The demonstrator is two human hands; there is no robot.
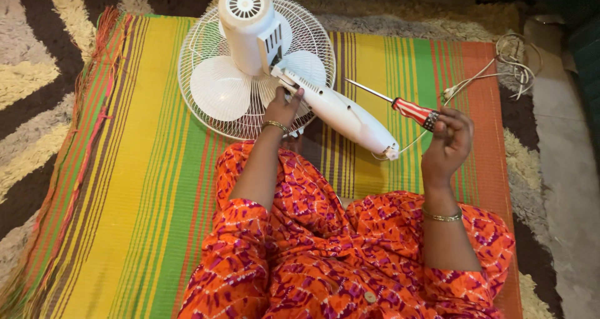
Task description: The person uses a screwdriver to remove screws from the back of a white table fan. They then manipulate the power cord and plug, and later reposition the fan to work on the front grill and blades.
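Left hand [282, 108] pinches smooth white plastic fan neck [342, 114], centre mat. Wire grille [206, 50] round, at 11 o'clock. Right hand [447, 145] wraps striped screwdriver [403, 106], thin shaft pointing 10 o'clock. Woven mat [144, 169].

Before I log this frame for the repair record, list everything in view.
fan: one, white, face down on the mat, neck pointing to the lap
screwdriver: one, red-and-white striped handle, in the right hand
cord: one, white, coiled at the mat's right edge
mat: one, striped green, yellow, orange, under the fan
rug: one, brown and cream, beneath the mat
left hand: on the fan's neck
right hand: gripping the screwdriver
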